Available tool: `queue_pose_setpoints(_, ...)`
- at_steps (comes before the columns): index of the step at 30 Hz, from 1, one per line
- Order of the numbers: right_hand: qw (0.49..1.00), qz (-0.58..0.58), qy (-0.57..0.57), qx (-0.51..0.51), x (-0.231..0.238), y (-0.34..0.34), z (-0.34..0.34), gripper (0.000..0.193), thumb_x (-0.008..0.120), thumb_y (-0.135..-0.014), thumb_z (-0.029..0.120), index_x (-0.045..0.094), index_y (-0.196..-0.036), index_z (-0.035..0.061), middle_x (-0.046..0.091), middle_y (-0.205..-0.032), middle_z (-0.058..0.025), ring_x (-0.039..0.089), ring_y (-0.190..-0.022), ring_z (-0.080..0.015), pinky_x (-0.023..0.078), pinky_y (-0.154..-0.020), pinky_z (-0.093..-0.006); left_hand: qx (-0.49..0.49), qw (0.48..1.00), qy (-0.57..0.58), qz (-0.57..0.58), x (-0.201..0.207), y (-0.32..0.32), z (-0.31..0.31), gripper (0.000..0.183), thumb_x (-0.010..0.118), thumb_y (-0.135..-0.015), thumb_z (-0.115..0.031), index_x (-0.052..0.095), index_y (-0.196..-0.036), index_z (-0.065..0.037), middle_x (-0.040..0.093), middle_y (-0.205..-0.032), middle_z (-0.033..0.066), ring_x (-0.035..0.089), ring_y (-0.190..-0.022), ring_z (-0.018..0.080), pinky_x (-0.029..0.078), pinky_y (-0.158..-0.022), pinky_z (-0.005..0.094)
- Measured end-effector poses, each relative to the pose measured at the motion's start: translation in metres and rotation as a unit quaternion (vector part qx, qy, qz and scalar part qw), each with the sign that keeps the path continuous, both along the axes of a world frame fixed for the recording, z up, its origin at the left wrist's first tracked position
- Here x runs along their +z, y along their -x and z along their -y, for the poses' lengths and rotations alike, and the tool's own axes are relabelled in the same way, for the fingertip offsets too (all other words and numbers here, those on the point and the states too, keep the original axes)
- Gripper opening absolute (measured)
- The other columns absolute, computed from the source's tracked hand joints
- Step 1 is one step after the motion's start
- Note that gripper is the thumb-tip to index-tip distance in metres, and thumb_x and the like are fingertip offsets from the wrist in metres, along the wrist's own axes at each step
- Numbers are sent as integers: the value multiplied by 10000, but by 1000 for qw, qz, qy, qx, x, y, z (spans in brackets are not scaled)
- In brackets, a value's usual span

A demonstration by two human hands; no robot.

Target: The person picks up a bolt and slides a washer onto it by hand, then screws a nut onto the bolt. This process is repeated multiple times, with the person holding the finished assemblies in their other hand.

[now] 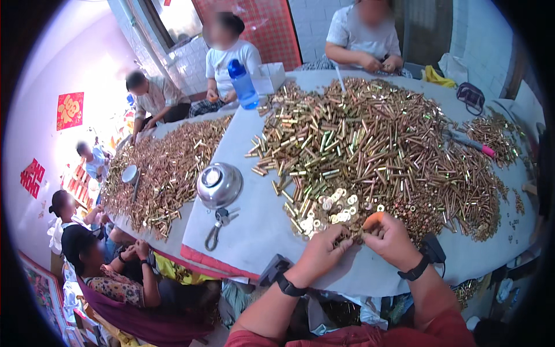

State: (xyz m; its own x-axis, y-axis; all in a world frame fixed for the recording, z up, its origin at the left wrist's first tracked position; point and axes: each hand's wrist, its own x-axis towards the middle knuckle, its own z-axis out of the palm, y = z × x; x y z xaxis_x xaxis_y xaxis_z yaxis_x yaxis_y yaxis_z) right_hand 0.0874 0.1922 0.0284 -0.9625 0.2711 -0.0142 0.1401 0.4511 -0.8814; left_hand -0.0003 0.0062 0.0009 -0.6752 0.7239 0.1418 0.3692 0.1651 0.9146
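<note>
My left hand [326, 251] and my right hand [393, 238] meet at the near edge of a big heap of brass-coloured metal sleeves [370, 139]. Both have thumb and fingers pinched together. Small brass-coloured pieces show at the fingertips, too small to name. An orange cover [374, 220] wraps one finger of the right hand. Just beyond the left hand lie flat round washers [341, 207], bright gold. Small nut-like pieces [411, 211] are piled past the right hand.
An upturned steel bowl [219, 185] and keys [218, 227] lie on the grey-covered table [254, 214] at left. A blue bottle [243, 87] stands farther back. Several people sit around this table and a second heap [167, 168]. A pink-handled tool [471, 144] rests at right.
</note>
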Motion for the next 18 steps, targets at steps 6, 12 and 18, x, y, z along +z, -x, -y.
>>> queue_pose_setpoints(6,975,-5,220,35,-2,1,4,181,704,-839,81,603,-983,34,596,-802,26,555,-698,-39,477,-616,-214,-15,1000,3,-25,16,-1,1,157,634,-895,-137,616,-1000,-21,629,-887,180,621,-831,354,495,-739,399)
queue_pose_setpoints(12,981,-24,185,53,2,1,1,185,699,-841,75,626,-1004,24,623,-810,14,570,-707,-51,488,-642,-226,-27,999,-10,20,16,2,0,145,638,-902,-125,621,-1003,-22,626,-866,154,612,-814,286,491,-755,362)
queue_pose_setpoints(18,995,-31,51,78,20,-5,-2,168,724,-816,110,667,-946,21,655,-773,-36,604,-675,-113,497,-626,-274,-67,996,8,62,12,2,4,196,657,-919,-191,625,-1032,-34,642,-926,111,620,-877,221,488,-809,333)
